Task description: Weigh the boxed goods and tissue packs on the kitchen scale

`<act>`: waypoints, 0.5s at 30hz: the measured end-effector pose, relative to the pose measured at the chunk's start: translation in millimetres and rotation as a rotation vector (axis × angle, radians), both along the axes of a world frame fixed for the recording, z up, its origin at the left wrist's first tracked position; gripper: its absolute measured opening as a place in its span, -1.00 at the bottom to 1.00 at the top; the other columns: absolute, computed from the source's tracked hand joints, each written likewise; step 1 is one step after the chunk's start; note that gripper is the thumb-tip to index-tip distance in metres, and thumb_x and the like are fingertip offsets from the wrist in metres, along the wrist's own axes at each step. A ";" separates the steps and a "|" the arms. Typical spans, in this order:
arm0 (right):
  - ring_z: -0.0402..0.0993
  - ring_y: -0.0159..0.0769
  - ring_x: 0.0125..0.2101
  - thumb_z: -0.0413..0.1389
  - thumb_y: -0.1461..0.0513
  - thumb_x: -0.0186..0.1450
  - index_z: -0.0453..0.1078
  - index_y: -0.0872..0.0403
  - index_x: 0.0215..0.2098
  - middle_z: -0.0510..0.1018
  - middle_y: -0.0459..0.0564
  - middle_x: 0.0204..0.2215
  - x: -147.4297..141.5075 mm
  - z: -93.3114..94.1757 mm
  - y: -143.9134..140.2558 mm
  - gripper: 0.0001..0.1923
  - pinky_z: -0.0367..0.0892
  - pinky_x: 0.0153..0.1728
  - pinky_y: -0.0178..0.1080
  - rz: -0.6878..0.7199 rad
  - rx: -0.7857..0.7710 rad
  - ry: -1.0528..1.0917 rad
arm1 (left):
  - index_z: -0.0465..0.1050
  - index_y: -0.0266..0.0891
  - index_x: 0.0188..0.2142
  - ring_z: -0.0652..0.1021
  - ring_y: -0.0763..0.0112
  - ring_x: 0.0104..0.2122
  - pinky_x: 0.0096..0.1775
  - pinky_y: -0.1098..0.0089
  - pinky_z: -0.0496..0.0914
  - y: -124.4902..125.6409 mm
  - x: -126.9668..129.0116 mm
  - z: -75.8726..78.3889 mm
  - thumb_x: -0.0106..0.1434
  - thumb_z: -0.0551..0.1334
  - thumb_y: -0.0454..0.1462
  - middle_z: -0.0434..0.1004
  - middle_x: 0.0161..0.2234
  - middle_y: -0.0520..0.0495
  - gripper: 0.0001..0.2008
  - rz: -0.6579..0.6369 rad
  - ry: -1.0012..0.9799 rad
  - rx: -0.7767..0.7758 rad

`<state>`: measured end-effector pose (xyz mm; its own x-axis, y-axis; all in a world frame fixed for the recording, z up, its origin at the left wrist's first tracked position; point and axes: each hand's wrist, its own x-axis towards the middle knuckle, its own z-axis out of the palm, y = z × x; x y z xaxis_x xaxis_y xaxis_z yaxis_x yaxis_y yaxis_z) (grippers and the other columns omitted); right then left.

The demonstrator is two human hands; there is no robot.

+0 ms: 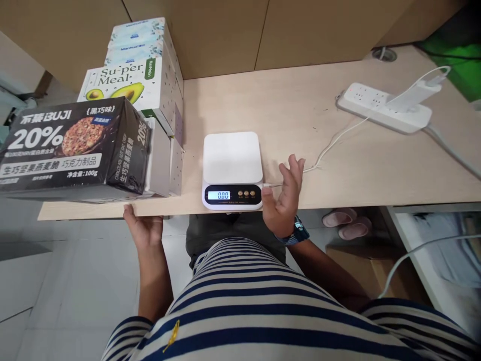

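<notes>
A white digital kitchen scale (232, 158) stands near the desk's front edge, its lit display (219, 195) reading 0.00. At the scale's right front corner is my right hand (283, 200), fingers apart and raised, thumb at or against the scale's side. A white cable (330, 145) runs behind those fingers to a plug at the scale. My left hand (145, 228) is at the front edge of the desk (210, 108), palm up, thumb spread along the edge. Its other fingers are partly hidden under the board. I see nothing held in either hand.
On the left, a black chocolate oat crisp box (75, 148) leans out past the desk edge, before a white Super Meal box (124, 82) and tissue boxes (135, 40). A power strip (383, 105) lies at the right. Pink slippers (347, 223) are on the floor.
</notes>
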<state>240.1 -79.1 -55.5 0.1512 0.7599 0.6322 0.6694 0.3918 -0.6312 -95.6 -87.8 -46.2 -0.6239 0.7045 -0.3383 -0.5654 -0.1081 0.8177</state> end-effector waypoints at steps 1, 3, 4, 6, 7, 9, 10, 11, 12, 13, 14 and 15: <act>-0.24 0.29 0.64 -0.02 0.02 0.54 0.01 -0.17 0.55 0.07 0.15 0.59 -0.3 0.8 -1.0 -0.35 -0.06 0.44 0.65 0.007 -0.010 0.018 | 0.48 -0.10 -0.08 0.66 0.21 0.10 0.20 0.15 0.55 -4.0 -6.1 5.7 0.43 0.23 0.05 0.69 -0.03 -0.10 -0.69 0.009 -0.039 -0.055; -0.31 0.29 0.64 0.00 0.00 0.54 -0.09 -0.16 0.58 -0.01 0.17 0.61 -4.2 5.2 -3.0 -0.28 -0.11 0.45 0.66 0.032 -0.024 0.065 | 0.46 -0.10 -0.05 0.67 0.28 0.07 0.22 0.14 0.54 -14.7 -21.4 21.0 0.44 0.22 -0.01 0.66 -0.03 -0.10 -0.74 0.089 -0.066 -0.124; -0.35 0.28 0.65 0.02 -0.02 0.53 -0.15 -0.16 0.60 -0.06 0.17 0.62 -8.5 9.4 -3.8 -0.23 -0.14 0.45 0.66 0.054 -0.027 0.092 | 0.44 -0.08 -0.02 0.66 0.30 0.10 0.25 0.13 0.52 -21.1 -29.3 30.1 0.45 0.21 -0.01 0.64 0.02 -0.11 -0.73 0.129 -0.048 -0.120; -0.42 0.27 0.65 0.03 -0.05 0.52 -0.28 -0.18 0.63 -0.17 0.16 0.65 -22.3 22.2 -5.0 -0.14 -0.17 0.46 0.67 0.128 -0.031 0.162 | 0.42 -0.03 0.06 0.58 0.24 0.28 0.35 0.07 0.44 -33.9 -42.0 49.1 0.43 0.19 0.05 0.55 0.21 -0.15 -0.65 0.167 0.033 -0.084; -0.43 0.24 0.66 0.03 -0.06 0.53 -0.32 -0.20 0.63 -0.20 0.13 0.66 -31.6 30.4 -5.4 -0.13 -0.18 0.46 0.65 0.181 -0.026 0.203 | 0.41 -0.02 0.11 0.47 0.19 0.41 0.43 0.03 0.35 -39.0 -46.0 58.2 0.42 0.18 0.08 0.45 0.34 -0.18 -0.60 0.173 0.100 -0.071; -0.41 0.19 0.66 0.01 -0.06 0.53 -0.35 -0.27 0.63 -0.23 0.07 0.67 -54.6 48.7 -5.2 -0.14 -0.15 0.49 0.61 0.303 -0.011 0.281 | 0.36 -0.01 0.25 0.14 0.17 0.60 0.56 0.02 0.07 -44.2 -49.5 74.2 0.40 0.20 0.12 0.14 0.56 -0.16 -0.47 0.205 0.289 -0.047; -0.40 0.16 0.66 -0.01 -0.05 0.54 -0.36 -0.29 0.63 -0.24 0.05 0.67 -67.8 57.7 -4.3 -0.15 -0.13 0.50 0.59 0.366 -0.012 0.311 | 0.31 -0.01 0.32 -0.01 0.22 0.64 0.59 0.07 -0.05 -43.9 -49.9 81.3 0.40 0.21 0.13 -0.02 0.62 -0.12 -0.40 0.243 0.408 -0.019; -0.40 0.14 0.66 -0.02 -0.05 0.55 -0.37 -0.29 0.63 -0.25 0.03 0.67 -81.9 66.1 -2.7 -0.16 -0.11 0.51 0.57 0.426 -0.018 0.330 | 0.25 0.01 0.38 -0.11 0.29 0.65 0.60 0.13 -0.13 -41.8 -50.0 88.1 0.41 0.23 0.15 -0.13 0.65 -0.06 -0.34 0.278 0.537 0.030; -0.39 0.12 0.66 -0.04 -0.06 0.55 -0.40 -0.29 0.63 -0.26 0.03 0.67 -96.5 73.4 -0.2 -0.16 -0.09 0.51 0.55 0.481 -0.029 0.340 | 0.21 0.04 0.43 -0.13 0.32 0.65 0.60 0.17 -0.14 -38.1 -50.4 94.9 0.41 0.23 0.18 -0.16 0.66 -0.01 -0.29 0.293 0.658 0.095; -0.38 0.11 0.66 -0.06 -0.07 0.56 -0.42 -0.28 0.63 -0.27 0.03 0.67 -111.4 79.8 2.9 -0.16 -0.07 0.52 0.53 0.531 -0.040 0.336 | 0.22 0.04 0.44 -0.08 0.30 0.65 0.60 0.18 -0.10 -33.3 -51.3 101.9 0.42 0.22 0.23 -0.09 0.65 -0.01 -0.27 0.282 0.759 0.159; -0.37 0.10 0.66 -0.08 -0.10 0.56 -0.43 -0.26 0.63 -0.26 0.04 0.68 -125.9 85.3 6.5 -0.16 -0.07 0.53 0.51 0.574 -0.044 0.317 | 0.28 0.02 0.42 0.04 0.25 0.63 0.59 0.17 -0.02 -28.0 -52.5 109.3 0.43 0.18 0.28 0.07 0.61 -0.05 -0.27 0.236 0.841 0.209; -0.35 0.10 0.66 -0.10 -0.14 0.56 -0.42 -0.24 0.64 -0.23 0.05 0.67 -139.4 90.3 10.0 -0.16 -0.08 0.54 0.50 0.612 -0.036 0.279 | 0.38 -0.02 0.38 0.19 0.19 0.58 0.57 0.14 0.07 -23.0 -53.8 116.9 0.44 0.14 0.31 0.27 0.53 -0.10 -0.27 0.169 0.908 0.244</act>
<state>100.7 -69.1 34.8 -0.1598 0.7806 0.6042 0.1434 0.6239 -0.7682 -149.4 -110.8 70.7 -0.6758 0.5679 0.4698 0.3129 -0.3560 0.8805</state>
